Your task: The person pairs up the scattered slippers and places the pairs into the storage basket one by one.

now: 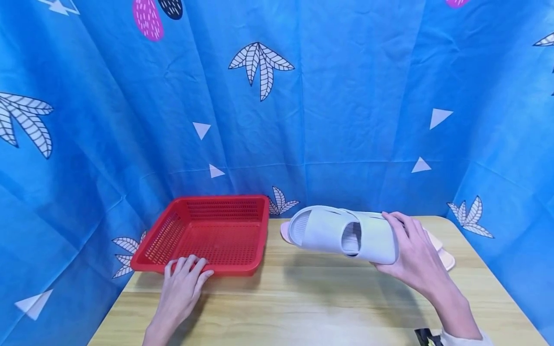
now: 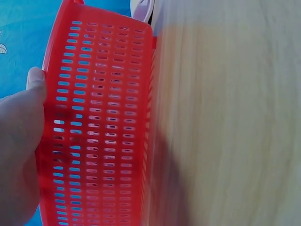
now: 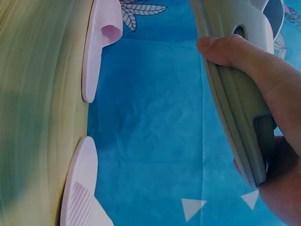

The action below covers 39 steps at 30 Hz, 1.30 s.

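Note:
My left hand (image 1: 183, 288) holds the near rim of a red plastic basket (image 1: 255, 240), its fingers hooked over the edge. In the left wrist view the thumb lies along the rim, above the slotted basket wall (image 2: 101, 122). Over the table, my right hand (image 1: 413, 252) grips a light grey slide slipper (image 1: 326, 230) by one end, raised and lying sideways with its wide straps facing me. From the right wrist, its ridged sole edge (image 3: 230, 113) shows under the thumb. Whether a second slipper lies behind it, I cannot tell.
Pale pink slippers rest on the wooden table (image 1: 294, 307); one (image 3: 91, 61) and another (image 3: 77, 188) show in the right wrist view. The held slipper partly hides them from the head view. A patterned blue curtain (image 1: 346, 120) hangs around the back and sides.

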### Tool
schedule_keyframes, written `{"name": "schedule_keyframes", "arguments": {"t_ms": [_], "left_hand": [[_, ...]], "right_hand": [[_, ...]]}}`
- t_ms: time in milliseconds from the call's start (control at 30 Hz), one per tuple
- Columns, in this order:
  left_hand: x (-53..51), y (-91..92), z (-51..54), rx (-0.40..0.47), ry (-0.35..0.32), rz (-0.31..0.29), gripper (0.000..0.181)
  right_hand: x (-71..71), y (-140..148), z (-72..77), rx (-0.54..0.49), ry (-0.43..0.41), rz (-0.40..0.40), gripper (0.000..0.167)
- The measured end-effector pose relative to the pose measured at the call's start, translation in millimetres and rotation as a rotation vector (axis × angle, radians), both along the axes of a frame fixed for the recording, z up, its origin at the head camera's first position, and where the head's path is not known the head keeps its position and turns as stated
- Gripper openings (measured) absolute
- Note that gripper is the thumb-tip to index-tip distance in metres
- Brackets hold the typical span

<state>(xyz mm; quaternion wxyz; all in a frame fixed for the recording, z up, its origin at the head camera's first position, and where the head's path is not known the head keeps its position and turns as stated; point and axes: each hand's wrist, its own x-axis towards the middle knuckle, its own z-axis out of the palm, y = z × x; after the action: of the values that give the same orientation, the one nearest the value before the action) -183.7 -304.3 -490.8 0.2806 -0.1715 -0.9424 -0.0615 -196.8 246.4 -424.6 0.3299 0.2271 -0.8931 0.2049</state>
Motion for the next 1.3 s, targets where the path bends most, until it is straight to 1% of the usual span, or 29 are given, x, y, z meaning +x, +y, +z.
{"name": "schedule_keyframes", "arguments": {"t_ms": [67, 300, 467, 600, 800, 900, 1100, 1167, 1300], "left_hand": [[-1.3, 1.1, 0.4, -0.001, -0.003, -0.002, 0.029], [-4.8, 4.8, 0.1, -0.004, -0.051, 0.007, 0.032], [-4.4, 3.7, -2.0, -0.002, -0.026, -0.015, 0.034], [-4.0, 3.1, -2.9, 0.003, -0.021, -0.017, 0.034], [-5.0, 2.5, -2.0, 0.007, -0.025, -0.026, 0.034], [-4.6, 2.0, -1.4, 0.007, -0.015, -0.034, 0.034], [-4.3, 1.3, -0.8, 0.006, -0.004, -0.039, 0.035], [-4.4, 1.1, -1.1, 0.008, -0.005, -0.041, 0.034], [-5.3, 1.0, -1.9, 0.011, -0.006, -0.044, 0.033]], "right_hand": [[-2.2, -1, 0.0, -0.003, -0.001, -0.002, 0.119], [-9.4, -9, 4.1, 0.008, 0.004, -0.009, 0.117], [-13.3, -18, 7.8, 0.004, -0.002, 0.004, 0.112], [-17.7, -26, 10.0, -0.005, -0.022, 0.024, 0.11], [-25.3, -40, 15.0, -0.004, -0.069, 0.052, 0.109], [-28.6, -49, 18.3, -0.003, -0.109, 0.065, 0.108], [-33.8, -68, 26.7, 0.005, -0.197, 0.061, 0.105], [-35.9, -75, 29.1, 0.009, -0.205, 0.069, 0.104], [-40.7, -89, 33.6, 0.014, -0.196, 0.099, 0.101]]}}
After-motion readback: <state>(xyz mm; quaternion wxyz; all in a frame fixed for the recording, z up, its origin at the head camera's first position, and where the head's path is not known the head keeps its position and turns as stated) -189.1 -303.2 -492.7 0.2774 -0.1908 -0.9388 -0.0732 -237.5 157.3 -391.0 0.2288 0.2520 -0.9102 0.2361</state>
